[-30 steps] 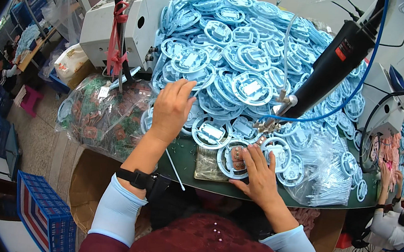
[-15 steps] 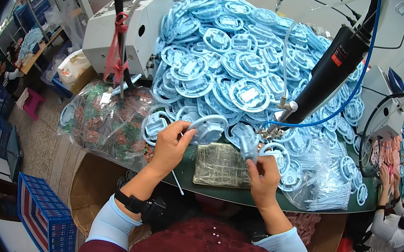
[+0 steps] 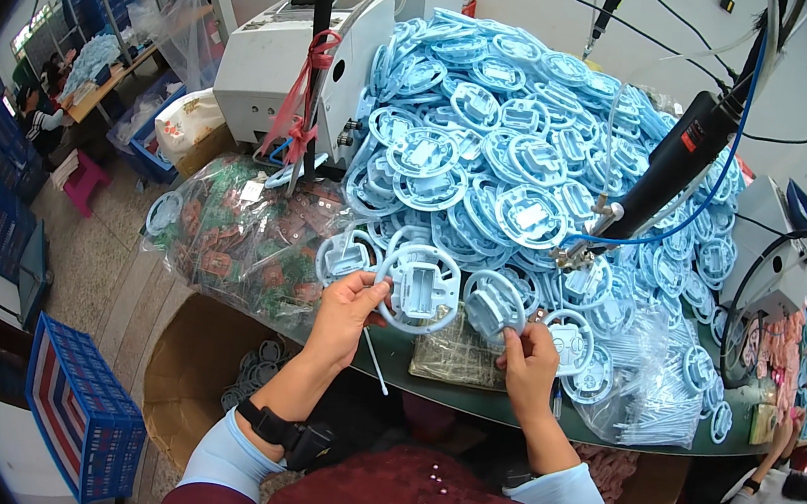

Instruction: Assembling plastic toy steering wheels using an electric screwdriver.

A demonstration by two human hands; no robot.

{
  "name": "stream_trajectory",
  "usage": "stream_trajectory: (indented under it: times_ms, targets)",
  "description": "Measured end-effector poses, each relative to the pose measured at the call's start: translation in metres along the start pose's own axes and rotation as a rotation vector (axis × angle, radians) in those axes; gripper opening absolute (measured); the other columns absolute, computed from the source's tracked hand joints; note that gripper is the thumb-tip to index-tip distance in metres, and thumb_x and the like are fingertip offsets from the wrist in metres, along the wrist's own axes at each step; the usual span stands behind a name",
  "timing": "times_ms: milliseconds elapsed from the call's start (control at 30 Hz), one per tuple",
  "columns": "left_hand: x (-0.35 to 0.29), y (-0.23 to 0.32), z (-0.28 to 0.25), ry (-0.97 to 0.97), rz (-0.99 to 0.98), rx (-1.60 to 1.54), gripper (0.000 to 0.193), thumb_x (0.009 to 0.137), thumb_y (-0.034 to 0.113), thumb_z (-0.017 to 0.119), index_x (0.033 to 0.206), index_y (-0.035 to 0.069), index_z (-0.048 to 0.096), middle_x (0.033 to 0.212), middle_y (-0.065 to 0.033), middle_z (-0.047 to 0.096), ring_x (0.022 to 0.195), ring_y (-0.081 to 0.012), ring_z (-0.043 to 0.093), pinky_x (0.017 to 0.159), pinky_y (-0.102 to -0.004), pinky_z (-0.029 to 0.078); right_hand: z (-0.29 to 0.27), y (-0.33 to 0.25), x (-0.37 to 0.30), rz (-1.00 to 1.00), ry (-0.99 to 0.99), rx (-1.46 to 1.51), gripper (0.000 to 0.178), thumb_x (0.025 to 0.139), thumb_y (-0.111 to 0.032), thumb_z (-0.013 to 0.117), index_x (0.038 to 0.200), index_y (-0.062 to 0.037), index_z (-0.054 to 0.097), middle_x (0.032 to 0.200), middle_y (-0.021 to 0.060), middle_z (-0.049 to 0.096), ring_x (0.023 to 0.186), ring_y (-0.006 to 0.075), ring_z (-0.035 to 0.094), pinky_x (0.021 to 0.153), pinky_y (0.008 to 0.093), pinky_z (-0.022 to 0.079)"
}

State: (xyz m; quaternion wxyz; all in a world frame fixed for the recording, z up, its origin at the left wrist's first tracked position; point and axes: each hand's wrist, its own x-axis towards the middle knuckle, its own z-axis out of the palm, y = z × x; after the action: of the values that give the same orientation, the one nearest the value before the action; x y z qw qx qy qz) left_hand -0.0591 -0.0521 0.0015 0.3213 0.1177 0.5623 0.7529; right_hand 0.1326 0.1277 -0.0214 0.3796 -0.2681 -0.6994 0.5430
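My left hand (image 3: 347, 318) grips the rim of a light blue ring-shaped plastic part (image 3: 421, 288), whose boxy central compartment faces me. Between the thumb and fingers of my right hand (image 3: 531, 363) is a second light blue plastic part (image 3: 494, 305), tilted, with its central box visible. The two parts hang side by side, slightly apart. Below and behind them lies a flat block wrapped in clear film (image 3: 457, 351), partly covered by the held parts. A big heap of similar blue parts (image 3: 507, 144) rises just beyond my hands.
A black electric screwdriver (image 3: 683, 150) hangs at the right over the heap. A plastic bag of green and brown circuit boards (image 3: 245, 233) lies left; a bag of thin blue sticks (image 3: 644, 387) lies right. A cardboard box (image 3: 183, 366) stands below the table edge. Another person's hands (image 3: 784, 435) show far right.
The left part has turned from nearly edge-on to show its compartment. The right part has also tilted round to show its box. The whole view has shifted slightly.
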Motion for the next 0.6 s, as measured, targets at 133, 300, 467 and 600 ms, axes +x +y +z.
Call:
stream_trajectory:
  times_ms: [133,300,467,600]
  targets:
    - [-0.006,-0.004,-0.006,0.003,0.024,0.015,0.017,0.097,0.018,0.062,0.105,0.002,0.064,0.084,-0.0007,0.067,0.072,-0.0074,0.061,0.064,-0.0226,0.048,0.002,0.003,0.002,0.069,-0.028,-0.104,0.015,0.095,-0.010,0.062,0.086,-0.0003,0.055,0.067,0.0033,0.058,0.052,0.0090,0.058,0.047,0.0232,0.046]
    - [-0.012,-0.006,-0.004,0.023,0.034,0.027,0.018,0.097,0.016,0.063,0.106,0.001,0.064,0.083,-0.0014,0.068,0.072,-0.0066,0.061,0.064,-0.0225,0.047,-0.002,0.002,0.009,0.297,-0.060,0.225,0.017,0.098,-0.013,0.060,0.087,-0.0004,0.056,0.071,0.0058,0.061,0.052,0.0119,0.061,0.047,0.0235,0.050]
    - [-0.016,-0.010,-0.003,-0.009,0.069,0.047,0.020,0.097,0.013,0.062,0.111,0.000,0.062,0.083,-0.0022,0.069,0.071,-0.0063,0.060,0.064,-0.0220,0.047,0.002,-0.015,0.008,0.335,-0.107,0.388,0.016,0.098,-0.014,0.060,0.091,-0.0001,0.057,0.072,0.0063,0.062,0.055,0.0133,0.063,0.048,0.0241,0.052]
    - [-0.022,-0.009,0.001,-0.040,0.111,0.074,0.026,0.097,0.009,0.061,0.120,-0.001,0.056,0.085,-0.0033,0.069,0.071,-0.0064,0.060,0.063,-0.0220,0.047,0.008,-0.024,0.004,0.308,-0.095,0.413,0.015,0.098,-0.014,0.060,0.095,0.0004,0.058,0.078,0.0067,0.063,0.059,0.0141,0.064,0.053,0.0261,0.054]
